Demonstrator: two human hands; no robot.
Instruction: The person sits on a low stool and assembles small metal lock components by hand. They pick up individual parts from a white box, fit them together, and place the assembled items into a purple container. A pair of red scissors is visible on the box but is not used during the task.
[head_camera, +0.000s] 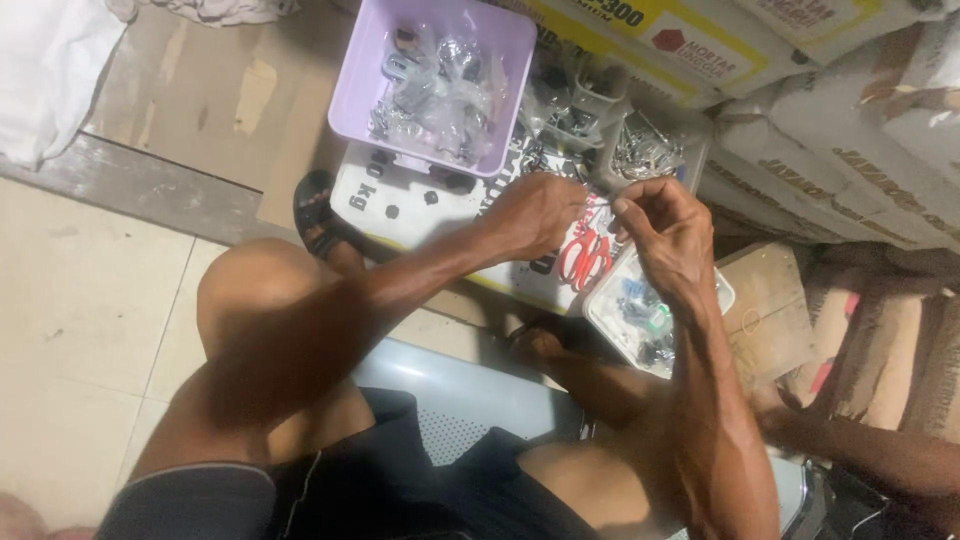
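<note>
Head view, looking down past bare knees: the floor (90, 300) of pale tiles fills the left, and stacked sacks (850, 130) with printed faces fill the far right. Between them lies a flat white sack (430, 205) that serves as a worktop, carrying the containers. On its far left part stands a lilac plastic basket (360, 70), filled with small clear bags of metal hardware. To the right of it sits a clear tub (690, 150) of shiny metal parts, and nearer, at the right, a white rectangular tray (605, 310) holds small dark and bluish pieces. A black sandal (312, 205) rests at the sack's left edge. Red-handled scissors (585, 260) lie on the sack, just below the hands.

The left hand (535, 215) and the right hand (665, 230) meet above the scissors, between the clear tub and the tray. The fingers of both are pinched together on a thin small piece (603, 203), held between the two hands; it is too small to tell what it is. A second person's forearm (880, 450) shows at the near right, well apart from the hands.
</note>
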